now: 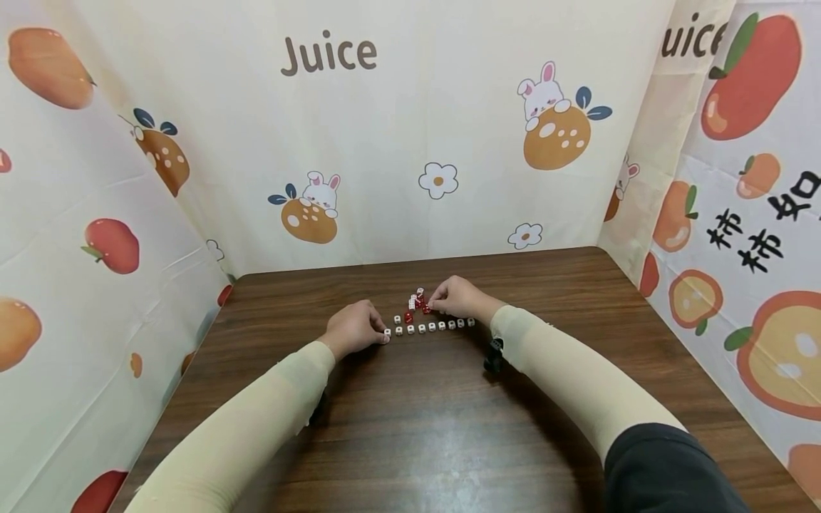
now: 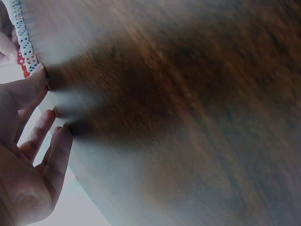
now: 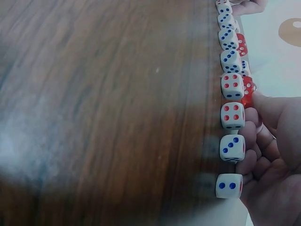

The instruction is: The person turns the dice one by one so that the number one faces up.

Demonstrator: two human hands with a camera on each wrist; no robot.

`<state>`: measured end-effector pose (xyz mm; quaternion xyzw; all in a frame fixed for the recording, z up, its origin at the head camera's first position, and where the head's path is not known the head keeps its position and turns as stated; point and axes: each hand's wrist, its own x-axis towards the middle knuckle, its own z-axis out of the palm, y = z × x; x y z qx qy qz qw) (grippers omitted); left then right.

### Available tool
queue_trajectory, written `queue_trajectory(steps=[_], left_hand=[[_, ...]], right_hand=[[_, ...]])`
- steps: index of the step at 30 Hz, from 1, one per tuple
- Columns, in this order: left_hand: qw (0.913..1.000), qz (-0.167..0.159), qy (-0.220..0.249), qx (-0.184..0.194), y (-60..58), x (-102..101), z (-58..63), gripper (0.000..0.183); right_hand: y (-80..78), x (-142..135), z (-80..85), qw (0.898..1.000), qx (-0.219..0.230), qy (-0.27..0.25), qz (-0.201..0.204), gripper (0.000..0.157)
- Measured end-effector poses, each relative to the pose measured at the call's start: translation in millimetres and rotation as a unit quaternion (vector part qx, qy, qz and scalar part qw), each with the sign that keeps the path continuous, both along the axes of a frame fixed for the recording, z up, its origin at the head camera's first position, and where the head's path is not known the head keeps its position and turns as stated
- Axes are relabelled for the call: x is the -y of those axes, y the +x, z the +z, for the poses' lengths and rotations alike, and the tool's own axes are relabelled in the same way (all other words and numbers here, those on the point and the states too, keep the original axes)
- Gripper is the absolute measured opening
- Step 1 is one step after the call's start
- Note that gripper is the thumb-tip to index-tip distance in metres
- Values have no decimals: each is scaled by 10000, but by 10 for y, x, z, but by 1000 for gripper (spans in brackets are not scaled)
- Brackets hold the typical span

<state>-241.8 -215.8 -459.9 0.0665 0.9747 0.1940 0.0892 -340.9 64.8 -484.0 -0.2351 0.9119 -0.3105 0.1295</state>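
Observation:
A row of several white dice (image 1: 422, 328) runs left to right across the wooden table. At its left end, my left hand (image 1: 355, 329) pinches the last white die (image 1: 388, 332) between thumb and index finger; in the left wrist view the thumb lies against that die (image 2: 31, 62) while the other fingers spread apart. Behind the row, my right hand (image 1: 459, 298) holds a red die (image 1: 426, 308) at its fingertips. The right wrist view shows this red die (image 3: 248, 90) partly hidden behind the row, by the thumb and index finger.
Between the hands, behind the row, lie a loose red die (image 1: 408, 317), a white die (image 1: 397, 319) and a small cluster of red and white dice (image 1: 413, 301). The brown table (image 1: 410, 413) meets a printed curtain (image 1: 398, 142) at the back and sides.

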Motion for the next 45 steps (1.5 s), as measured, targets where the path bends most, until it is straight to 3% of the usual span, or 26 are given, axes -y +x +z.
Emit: queue_trajectory(steps=[8,14,21,35,45], left_hand=[[10000,-18,4,-35,-2,9,-32,10],[10000,-19,-7,-55,-10,13,-46,10],[10000,2,0,-40,-6,10,-22,10],[9999,6,-34,-105,-17,2,-26,10],[10000,46,4,-35,-7,0,7,9]], right_hand=[[27,-11,-11,9998,-53,204,-61,16],[33,-24,2,9999,60,-5,-89,13],[8,-7,-19,9989,363,-278,143,26],[19,66,-31,9994,206,-199,183,18],[37,107,0,9976,291,-349,521,21]])
